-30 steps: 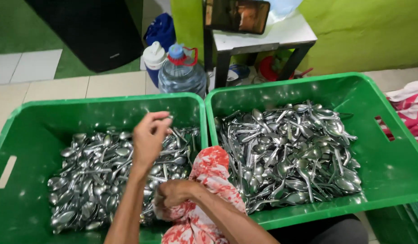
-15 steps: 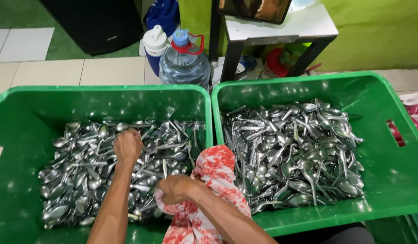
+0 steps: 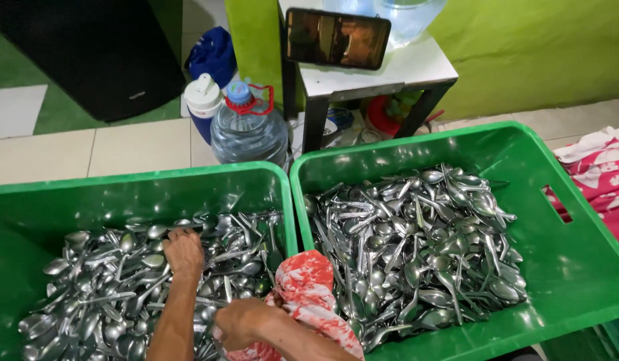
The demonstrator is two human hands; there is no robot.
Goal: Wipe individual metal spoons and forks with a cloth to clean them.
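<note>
The left hand (image 3: 184, 252) presses down into the spoons (image 3: 109, 294) of the left crate (image 3: 122, 184) — fingers buried (grip unreadable) — while the right hand (image 3: 239, 324), nearer, clutches a red-white cloth (image 3: 306, 287).

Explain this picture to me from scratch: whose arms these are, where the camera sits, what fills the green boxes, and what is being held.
There is no machine here. A camera worn on a person's head looks down at their own two bare arms.

On the floor stand two green plastic crates, a left crate and a right crate, both heaped with shiny metal spoons.

The left hand rests palm down in the left pile, its fingers among the spoons. The right hand grips a red and white cloth draped over the wall between the crates.

Behind them stand a large water bottle and a small white table.
</note>
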